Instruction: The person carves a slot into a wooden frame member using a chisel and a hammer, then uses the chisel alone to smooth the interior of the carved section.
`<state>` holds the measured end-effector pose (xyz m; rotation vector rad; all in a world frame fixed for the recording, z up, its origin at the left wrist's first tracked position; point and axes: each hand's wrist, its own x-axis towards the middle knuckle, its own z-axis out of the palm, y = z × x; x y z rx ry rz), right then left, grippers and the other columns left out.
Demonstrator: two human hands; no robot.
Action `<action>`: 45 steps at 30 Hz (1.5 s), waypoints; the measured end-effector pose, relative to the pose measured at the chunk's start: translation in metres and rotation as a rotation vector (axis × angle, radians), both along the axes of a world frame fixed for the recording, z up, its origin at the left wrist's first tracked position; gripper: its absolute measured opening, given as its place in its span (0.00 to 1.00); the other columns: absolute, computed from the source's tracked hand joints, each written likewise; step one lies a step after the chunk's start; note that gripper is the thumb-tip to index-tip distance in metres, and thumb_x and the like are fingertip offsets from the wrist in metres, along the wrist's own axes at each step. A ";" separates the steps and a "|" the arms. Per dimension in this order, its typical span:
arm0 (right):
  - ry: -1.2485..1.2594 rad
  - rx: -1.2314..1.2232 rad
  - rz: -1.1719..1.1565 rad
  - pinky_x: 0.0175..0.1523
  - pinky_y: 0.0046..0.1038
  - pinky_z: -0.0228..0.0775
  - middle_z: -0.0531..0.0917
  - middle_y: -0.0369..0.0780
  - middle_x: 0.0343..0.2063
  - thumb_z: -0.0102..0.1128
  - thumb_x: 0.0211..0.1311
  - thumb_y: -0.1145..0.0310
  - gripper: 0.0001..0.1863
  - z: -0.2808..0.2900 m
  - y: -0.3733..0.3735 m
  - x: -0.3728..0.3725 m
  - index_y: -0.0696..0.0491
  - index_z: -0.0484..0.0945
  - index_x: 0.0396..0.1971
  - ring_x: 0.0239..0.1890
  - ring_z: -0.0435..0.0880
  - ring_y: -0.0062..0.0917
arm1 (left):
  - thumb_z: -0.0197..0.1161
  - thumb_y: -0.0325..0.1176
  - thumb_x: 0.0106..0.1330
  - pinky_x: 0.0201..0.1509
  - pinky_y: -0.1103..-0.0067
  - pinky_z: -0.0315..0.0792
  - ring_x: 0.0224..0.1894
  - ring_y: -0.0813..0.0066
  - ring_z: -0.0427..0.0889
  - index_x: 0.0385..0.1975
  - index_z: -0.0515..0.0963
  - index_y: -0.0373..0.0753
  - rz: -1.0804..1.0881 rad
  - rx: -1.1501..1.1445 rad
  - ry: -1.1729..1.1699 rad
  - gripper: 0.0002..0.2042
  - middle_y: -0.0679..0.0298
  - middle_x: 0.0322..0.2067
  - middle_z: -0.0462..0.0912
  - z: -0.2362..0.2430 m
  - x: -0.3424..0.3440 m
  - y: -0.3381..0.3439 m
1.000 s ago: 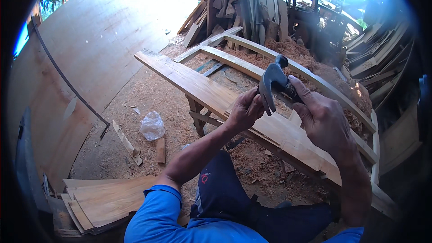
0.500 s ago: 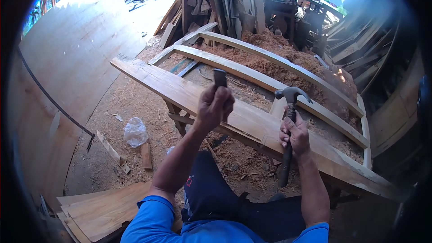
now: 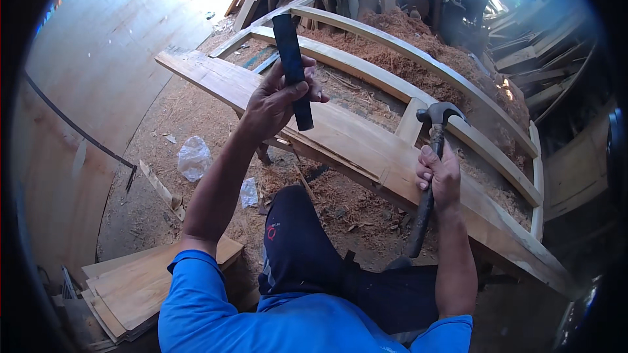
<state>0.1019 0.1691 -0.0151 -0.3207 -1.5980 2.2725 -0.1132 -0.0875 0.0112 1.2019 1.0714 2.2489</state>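
My left hand (image 3: 278, 99) is raised over the far side of the wooden plank (image 3: 356, 136), its fingers and thumb pinching a flat, dark metal blade (image 3: 288, 42), long and straight like a plane iron. The blade stands nearly upright, clear of the wood. On the right, my right hand (image 3: 439, 173) wraps the handle of a claw hammer (image 3: 439, 114). Its head points up and away from me, above the plank, while the handle end hangs over my lap. Hammer and blade are well apart.
A pale wooden frame (image 3: 366, 68) lies beyond the plank, with sawdust (image 3: 409, 42) heaped behind it. Stacked boards (image 3: 140, 287) lie at lower left. A crumpled plastic bag (image 3: 194, 158) is on the floor. A large plywood sheet (image 3: 98, 59) stands at the left.
My left hand has moved left and turned, so the blade's flat length now shows. The hammer has shifted slightly right, still in my right hand. The view has tilted downward; the motorbike rider is gone.
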 end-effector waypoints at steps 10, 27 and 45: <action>-0.025 0.003 -0.018 0.17 0.14 0.58 0.64 0.30 0.23 0.58 0.69 0.69 0.15 0.009 -0.009 0.001 0.54 0.63 0.48 0.17 0.63 0.10 | 0.66 0.24 0.64 0.51 0.75 0.79 0.44 0.75 0.84 0.40 0.80 0.34 0.000 -0.721 0.094 0.07 0.62 0.37 0.85 -0.013 -0.017 -0.030; -0.088 0.055 -0.050 0.17 0.13 0.58 0.65 0.30 0.22 0.57 0.69 0.69 0.13 0.010 -0.014 -0.004 0.54 0.65 0.48 0.17 0.63 0.09 | 0.66 0.28 0.64 0.46 0.80 0.75 0.37 0.83 0.82 0.41 0.81 0.35 0.059 -0.936 0.560 0.07 0.66 0.33 0.87 0.012 -0.008 -0.019; 0.220 1.223 -0.290 0.22 0.13 0.51 0.72 0.30 0.21 0.48 0.75 0.64 0.15 0.201 -0.047 -0.034 0.52 0.78 0.54 0.18 0.62 0.08 | 0.67 0.29 0.63 0.47 0.78 0.74 0.36 0.84 0.80 0.44 0.82 0.38 -0.008 -0.859 0.470 0.11 0.67 0.34 0.87 0.000 -0.019 -0.022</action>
